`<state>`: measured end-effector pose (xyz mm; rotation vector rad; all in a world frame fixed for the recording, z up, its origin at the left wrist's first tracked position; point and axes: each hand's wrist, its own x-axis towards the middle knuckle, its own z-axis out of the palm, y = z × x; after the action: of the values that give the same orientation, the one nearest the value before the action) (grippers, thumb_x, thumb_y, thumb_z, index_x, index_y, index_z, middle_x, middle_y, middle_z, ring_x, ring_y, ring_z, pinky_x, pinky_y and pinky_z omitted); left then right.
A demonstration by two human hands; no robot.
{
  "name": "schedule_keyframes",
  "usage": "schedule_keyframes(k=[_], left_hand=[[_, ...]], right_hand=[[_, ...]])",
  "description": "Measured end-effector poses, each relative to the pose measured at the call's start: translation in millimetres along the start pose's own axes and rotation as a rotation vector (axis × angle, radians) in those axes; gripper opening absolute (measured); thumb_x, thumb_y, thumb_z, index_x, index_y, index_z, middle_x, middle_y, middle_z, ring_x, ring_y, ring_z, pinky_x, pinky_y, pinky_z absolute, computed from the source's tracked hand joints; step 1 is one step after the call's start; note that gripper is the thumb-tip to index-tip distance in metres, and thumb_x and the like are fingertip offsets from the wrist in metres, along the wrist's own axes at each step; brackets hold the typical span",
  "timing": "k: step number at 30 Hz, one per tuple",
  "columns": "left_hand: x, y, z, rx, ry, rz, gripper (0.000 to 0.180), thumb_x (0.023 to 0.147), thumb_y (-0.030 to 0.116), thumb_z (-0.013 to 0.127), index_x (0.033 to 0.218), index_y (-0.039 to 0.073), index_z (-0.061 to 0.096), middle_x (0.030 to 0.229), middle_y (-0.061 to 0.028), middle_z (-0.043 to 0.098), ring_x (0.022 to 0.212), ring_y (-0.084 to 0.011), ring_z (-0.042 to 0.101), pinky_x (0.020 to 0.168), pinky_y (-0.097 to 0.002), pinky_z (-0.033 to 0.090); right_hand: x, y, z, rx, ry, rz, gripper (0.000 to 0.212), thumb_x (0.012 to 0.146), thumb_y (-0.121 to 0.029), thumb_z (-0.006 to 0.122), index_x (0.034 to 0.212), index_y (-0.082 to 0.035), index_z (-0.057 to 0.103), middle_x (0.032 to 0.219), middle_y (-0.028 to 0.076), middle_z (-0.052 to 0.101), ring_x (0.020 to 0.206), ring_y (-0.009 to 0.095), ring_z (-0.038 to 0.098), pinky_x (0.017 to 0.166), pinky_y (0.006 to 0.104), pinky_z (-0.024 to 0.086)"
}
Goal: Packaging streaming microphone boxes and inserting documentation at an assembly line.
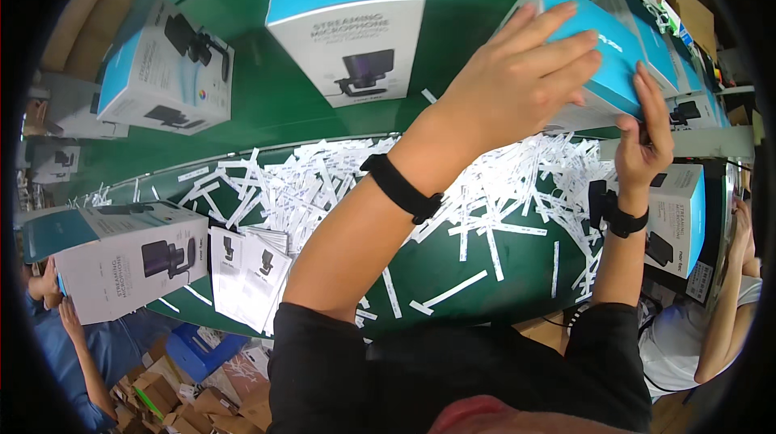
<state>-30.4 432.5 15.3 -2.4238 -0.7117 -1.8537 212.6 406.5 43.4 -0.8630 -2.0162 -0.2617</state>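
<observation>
A white microphone box with a blue top [621, 64] stands at the far right of the green table [517, 305], between my two hands. My left hand [525, 78] lies across its top and near edge, fingers stretched over the blue panel. At the box's right corner, my right hand [649, 131] presses with fingers and thumb. Much of the box's front is hidden by my left hand and wrist. Nearer to me, a heap of narrow white paper strips [558, 179] spreads beneath my forearms. Both my wrists carry black bands.
Similar boxes stand at far centre [347, 42], far left [170, 74] and right [683, 208]; more crowd behind the held one. At left, another person's hands [69, 301] touch a tilted box [133, 260] beside printed leaflets [250, 272]. Another person [719, 321] is at right.
</observation>
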Motion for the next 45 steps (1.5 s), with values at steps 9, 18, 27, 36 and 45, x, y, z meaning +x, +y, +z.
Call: schedule_keyframes(k=[9, 18, 27, 36, 45], left_hand=[[-3.0, 20.2, 22.3, 0.048, 0.127, -0.110, 0.032, 0.074, 0.005, 0.081, 0.106, 0.011, 0.080, 0.112, -0.0038, 0.076, 0.117, -0.0341, 0.064, 0.100, -0.0408, 0.051], [0.2, 17.7, 23.0, 0.159, 0.040, -0.004, 0.041, 0.077, 0.002, 0.080, 0.117, 0.011, 0.076, 0.122, -0.0047, 0.073, 0.119, -0.0340, 0.063, 0.099, -0.0434, 0.053], [8.8, 27.7, 43.0, 0.178, 0.136, -0.127, 0.039, 0.080, 0.003, 0.077, 0.118, 0.011, 0.075, 0.123, -0.0049, 0.073, 0.120, -0.0334, 0.063, 0.105, -0.0469, 0.050], [17.3, 100.2, -0.2, 0.297, -0.283, -0.248, 0.041, 0.074, 0.013, 0.069, 0.111, -0.003, 0.067, 0.089, -0.0242, 0.072, 0.084, -0.0409, 0.072, 0.079, -0.0499, 0.059], [-87.7, 251.7, -342.7, 1.131, 0.276, -0.165, 0.037, 0.070, 0.007, 0.081, 0.105, 0.000, 0.070, 0.096, -0.0118, 0.069, 0.088, -0.0312, 0.065, 0.076, -0.0411, 0.056]], right_hand=[[-3.0, -16.3, 10.8, 0.094, 0.089, 0.080, 0.028, 0.083, 0.002, 0.074, 0.110, -0.003, 0.078, 0.113, 0.013, 0.077, 0.091, 0.024, 0.072, 0.079, 0.0307, 0.055], [4.2, -11.9, 5.4, 0.138, 0.162, 0.063, 0.026, 0.082, -0.002, 0.077, 0.108, -0.006, 0.079, 0.112, 0.009, 0.077, 0.091, 0.024, 0.073, 0.077, 0.0321, 0.055], [5.9, -0.6, 16.1, 0.135, 0.279, 0.089, 0.024, 0.081, -0.006, 0.080, 0.105, -0.008, 0.079, 0.113, 0.009, 0.077, 0.096, 0.026, 0.074, 0.084, 0.0344, 0.057], [-24.4, 79.6, -3.4, 0.320, -0.035, 0.447, 0.035, 0.096, -0.010, 0.071, 0.129, 0.001, 0.070, 0.130, 0.014, 0.070, 0.119, 0.021, 0.064, 0.103, 0.0340, 0.049], [-26.1, -45.9, -40.5, -0.159, 0.021, 0.571, 0.073, 0.089, -0.019, 0.079, 0.152, -0.008, 0.043, 0.108, 0.012, 0.072, 0.085, 0.018, 0.066, 0.077, 0.0316, 0.052]])
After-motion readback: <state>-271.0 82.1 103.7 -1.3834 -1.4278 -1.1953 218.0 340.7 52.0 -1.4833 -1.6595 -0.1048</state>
